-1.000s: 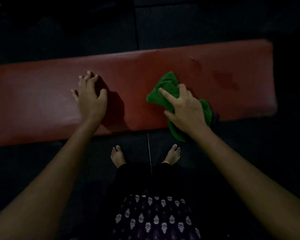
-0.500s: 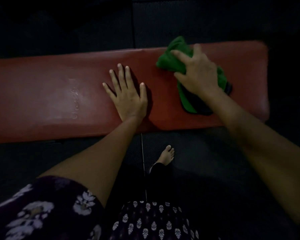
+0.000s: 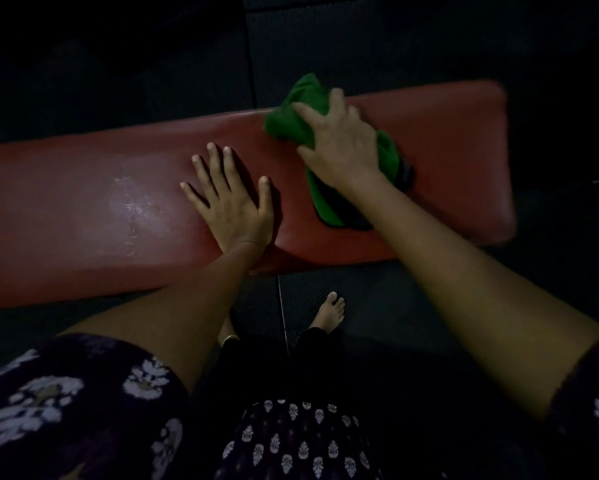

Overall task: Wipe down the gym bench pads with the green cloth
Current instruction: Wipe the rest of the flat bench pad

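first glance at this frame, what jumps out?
The green cloth stands out, bunched under the right hand at the far edge of the red bench pad, right of centre. The left hand lies flat on the pad's middle, fingers spread. A pale shiny patch shows on the pad left of that hand.

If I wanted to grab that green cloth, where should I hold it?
Probably grab the green cloth at its bunched-up top, coming from above like the right hand does. It lies crumpled on the red bench pad, so the raised folds give fingers something to curl around.
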Motion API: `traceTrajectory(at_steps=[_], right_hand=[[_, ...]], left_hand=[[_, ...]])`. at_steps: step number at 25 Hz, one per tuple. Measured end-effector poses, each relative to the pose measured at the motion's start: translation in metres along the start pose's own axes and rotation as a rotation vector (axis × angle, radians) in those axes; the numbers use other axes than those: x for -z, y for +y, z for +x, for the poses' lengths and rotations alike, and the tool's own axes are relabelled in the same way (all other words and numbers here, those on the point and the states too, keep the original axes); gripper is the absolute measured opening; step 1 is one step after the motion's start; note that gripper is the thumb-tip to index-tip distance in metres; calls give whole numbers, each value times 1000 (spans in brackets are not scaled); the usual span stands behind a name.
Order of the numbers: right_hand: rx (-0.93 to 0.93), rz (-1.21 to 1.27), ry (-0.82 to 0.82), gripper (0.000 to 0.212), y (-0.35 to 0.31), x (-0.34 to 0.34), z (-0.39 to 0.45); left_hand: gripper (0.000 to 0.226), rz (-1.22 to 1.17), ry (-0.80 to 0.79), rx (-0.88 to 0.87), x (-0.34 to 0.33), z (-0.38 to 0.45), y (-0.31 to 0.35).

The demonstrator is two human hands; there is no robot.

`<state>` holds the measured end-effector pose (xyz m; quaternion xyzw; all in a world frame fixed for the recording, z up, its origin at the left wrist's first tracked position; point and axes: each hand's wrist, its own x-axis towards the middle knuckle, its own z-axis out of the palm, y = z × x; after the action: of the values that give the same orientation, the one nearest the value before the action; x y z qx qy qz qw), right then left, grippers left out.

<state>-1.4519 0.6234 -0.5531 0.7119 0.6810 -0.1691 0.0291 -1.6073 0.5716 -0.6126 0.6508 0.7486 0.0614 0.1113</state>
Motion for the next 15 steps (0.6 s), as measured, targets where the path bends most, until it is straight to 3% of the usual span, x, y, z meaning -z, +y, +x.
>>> traceTrajectory(at_steps=[4,6,8,10,12,13,15], right_hand=[[-393,91,93,59,85,5,-29],[-507,122,120,60,80,-2,-45],[-389,121,105,62,48,-13,-62],[-118,78,57,65,25,-27,-86],[30,25,63,65,41,-35,-109],[-17,29,87,64,60,-34,-115],[-320,103,148,63,91,-31,-122]], left_hand=[[71,17,2,-1,0,0,1],[72,28,-1,3,0,0,2],[73,42,-13,4,2,0,0],[72,37,-21,1,2,0,-3],[69,7,-41,-20,4,0,-4],[67,-5,-53,-27,5,1,-4],[66,1,-59,-24,8,2,-2]])
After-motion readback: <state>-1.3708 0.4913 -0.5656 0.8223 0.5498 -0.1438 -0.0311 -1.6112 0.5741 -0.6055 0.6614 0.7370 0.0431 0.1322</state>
